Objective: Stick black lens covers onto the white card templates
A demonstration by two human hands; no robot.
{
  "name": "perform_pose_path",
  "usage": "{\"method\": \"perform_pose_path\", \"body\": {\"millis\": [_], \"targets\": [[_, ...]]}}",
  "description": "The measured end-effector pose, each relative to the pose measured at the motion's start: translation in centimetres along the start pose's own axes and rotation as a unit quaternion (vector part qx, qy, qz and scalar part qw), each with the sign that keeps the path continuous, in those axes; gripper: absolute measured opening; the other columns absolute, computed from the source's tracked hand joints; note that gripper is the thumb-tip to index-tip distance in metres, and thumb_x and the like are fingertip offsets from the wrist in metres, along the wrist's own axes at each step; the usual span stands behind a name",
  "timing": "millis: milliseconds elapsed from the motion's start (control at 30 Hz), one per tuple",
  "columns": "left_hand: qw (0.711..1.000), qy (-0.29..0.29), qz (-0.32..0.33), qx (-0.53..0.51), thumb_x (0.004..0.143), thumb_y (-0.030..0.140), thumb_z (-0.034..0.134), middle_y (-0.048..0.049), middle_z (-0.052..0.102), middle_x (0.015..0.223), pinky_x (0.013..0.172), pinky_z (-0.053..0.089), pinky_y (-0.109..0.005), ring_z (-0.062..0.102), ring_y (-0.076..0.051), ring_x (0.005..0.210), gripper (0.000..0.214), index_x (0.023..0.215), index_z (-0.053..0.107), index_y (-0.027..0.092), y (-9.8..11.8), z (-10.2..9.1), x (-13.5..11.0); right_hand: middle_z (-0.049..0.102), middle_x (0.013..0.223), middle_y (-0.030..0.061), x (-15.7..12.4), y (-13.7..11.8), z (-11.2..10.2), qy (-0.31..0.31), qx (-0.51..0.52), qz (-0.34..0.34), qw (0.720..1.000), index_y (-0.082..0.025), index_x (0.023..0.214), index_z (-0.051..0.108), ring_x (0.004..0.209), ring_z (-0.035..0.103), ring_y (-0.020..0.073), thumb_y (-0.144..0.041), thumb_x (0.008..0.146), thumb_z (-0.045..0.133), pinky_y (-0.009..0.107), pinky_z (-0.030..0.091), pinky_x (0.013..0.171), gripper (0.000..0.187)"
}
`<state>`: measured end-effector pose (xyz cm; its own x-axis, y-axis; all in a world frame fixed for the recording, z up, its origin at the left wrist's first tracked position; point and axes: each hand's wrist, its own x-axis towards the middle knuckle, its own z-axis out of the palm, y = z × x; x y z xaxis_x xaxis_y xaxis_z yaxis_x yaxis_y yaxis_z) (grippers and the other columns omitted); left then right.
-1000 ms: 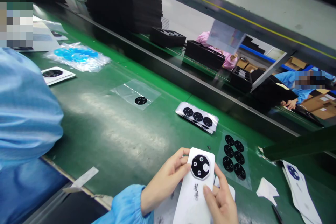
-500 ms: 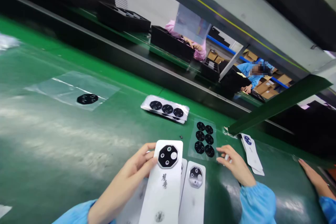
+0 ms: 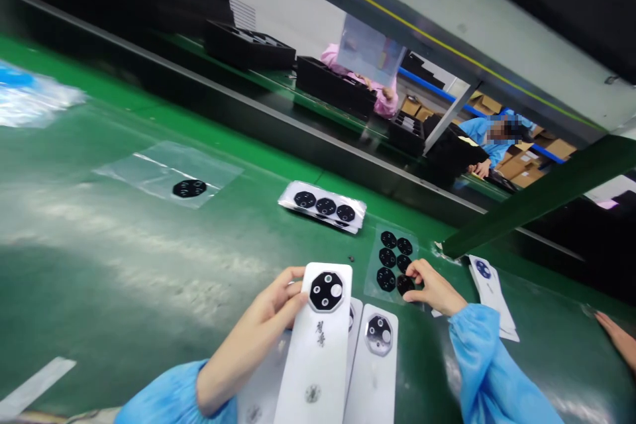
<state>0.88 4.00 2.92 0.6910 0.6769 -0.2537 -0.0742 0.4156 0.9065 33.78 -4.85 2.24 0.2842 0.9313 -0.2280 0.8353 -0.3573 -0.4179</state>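
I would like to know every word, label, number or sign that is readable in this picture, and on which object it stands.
No text reads clearly:
Two dark characters on the white panel in the left hand: too small and blurred.
Round dark mark lower on it: details unclear.
Hanging sheet: any print is too blurred.
Cardboard boxes at the back: any writing is too small.

The white phone back cover (image 3: 311, 351) is held printed side up, camera end away, a silver-rimmed black octagonal camera plate (image 3: 325, 283) above dark characters and a round mark. Beyond it to the right, a clear sheet (image 3: 373, 270) lies flat, bearing black camera stickers (image 3: 386, 279) in two columns
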Motion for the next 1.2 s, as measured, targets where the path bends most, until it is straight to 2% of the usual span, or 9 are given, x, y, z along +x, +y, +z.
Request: {"method": "perform_pose_path", "body": {"millis": [133, 267, 433, 567, 700, 833, 1000, 1200], "targets": [[1.000, 0.001, 0.011, -0.023, 0.080, 0.047, 0.059, -0.0044, 0.068, 0.093, 0.067, 0.046, -0.027, 0.063, -0.019, 0.078, 0.049, 0.118, 0.044, 0.020, 0.1, 0.2, 0.0, 0.049, 0.081, -0.0043, 0.3, 0.1, 0.0, 0.001, 0.002, -0.014, 1.000, -0.024, 0.079, 0.047, 0.071, 0.050, 0.0137, -0.018, 0.059, 0.068, 0.026, 0.044, 0.068, 0.030], [1.000, 0.003, 0.023, -0.018, 0.080, 0.047, 0.058, -0.0043, 0.067, 0.090, 0.062, 0.044, -0.026, 0.063, -0.018, 0.074, 0.044, 0.112, 0.046, 0.019, -0.1, 0.2, 0.2, 0.052, 0.077, -0.0040, -0.1, 0.1, 0.4, 0.029, 0.000, -0.014, 0.999, -0.025, 0.081, 0.046, 0.068, 0.052, 0.0147, -0.020, 0.061, 0.065, 0.026, 0.045, 0.062, 0.028], [1.000, 0.003, 0.025, -0.013, 0.083, 0.044, 0.056, -0.0032, 0.066, 0.088, 0.057, 0.041, -0.023, 0.060, -0.014, 0.068, 0.038, 0.110, 0.046, 0.019, -0.3, 0.1, 0.2, 0.054, 0.091, 0.0008, -1.7, -0.2, 1.3, 0.076, -0.006, -0.020, 0.997, -0.026, 0.094, 0.050, 0.069, 0.057, 0.0167, -0.028, 0.071, 0.060, 0.030, 0.049, 0.062, 0.025], [1.000, 0.001, 0.020, -0.018, 0.083, 0.041, 0.056, -0.0017, 0.065, 0.084, 0.057, 0.041, -0.023, 0.060, -0.014, 0.068, 0.035, 0.109, 0.047, 0.019, -0.3, 0.0, 0.2, 0.051, 0.104, 0.0054, -2.6, 0.4, 1.8, 0.114, -0.017, -0.080, 0.990, -0.025, 0.108, 0.052, 0.064, 0.057, 0.0154, -0.033, 0.079, 0.055, 0.033, 0.053, 0.061, 0.030], [0.999, -0.006, 0.020, -0.026, 0.083, 0.037, 0.055, -0.0013, 0.065, 0.082, 0.054, 0.040, -0.022, 0.060, -0.013, 0.065, 0.032, 0.107, 0.047, 0.018, -0.4, 0.0, 0.2, 0.048, 0.112, 0.0080, -2.7, 1.4, 2.1, 0.094, -0.021, -0.089, 0.991, -0.023, 0.116, 0.050, 0.063, 0.056, 0.0136, -0.030, 0.080, 0.055, 0.035, 0.055, 0.068, 0.038], [0.999, -0.004, 0.017, -0.028, 0.084, 0.035, 0.055, -0.0008, 0.065, 0.079, 0.052, 0.039, -0.021, 0.059, -0.013, 0.062, 0.030, 0.107, 0.047, 0.018, -0.3, 0.1, 0.3, 0.048, 0.107, 0.0066, -2.6, 1.9, 2.1, 0.080, -0.023, -0.074, 0.994, -0.024, 0.117, 0.051, 0.063, 0.055, 0.0138, -0.029, 0.080, 0.054, 0.037, 0.055, 0.072, 0.038], [1.000, -0.003, 0.012, -0.026, 0.084, 0.037, 0.054, -0.0021, 0.066, 0.082, 0.055, 0.041, -0.022, 0.060, -0.014, 0.066, 0.032, 0.109, 0.048, 0.019, -0.1, 0.1, 0.2, 0.049, 0.099, 0.0038, -2.9, 1.5, 1.8, 0.097, -0.038, -0.074, 0.992, -0.028, 0.119, 0.050, 0.064, 0.056, 0.0149, -0.036, 0.081, 0.055, 0.034, 0.055, 0.066, 0.039], [0.999, -0.007, 0.016, -0.032, 0.084, 0.039, 0.055, -0.0013, 0.066, 0.080, 0.057, 0.040, -0.022, 0.058, -0.013, 0.065, 0.032, 0.107, 0.050, 0.019, 0.1, -0.2, 0.1, 0.049, 0.094, 0.0025, -3.5, 0.3, 1.8, 0.150, -0.052, -0.055, 0.986, -0.028, 0.118, 0.052, 0.065, 0.053, 0.0158, -0.045, 0.082, 0.051, 0.032, 0.052, 0.062, 0.040]]}}
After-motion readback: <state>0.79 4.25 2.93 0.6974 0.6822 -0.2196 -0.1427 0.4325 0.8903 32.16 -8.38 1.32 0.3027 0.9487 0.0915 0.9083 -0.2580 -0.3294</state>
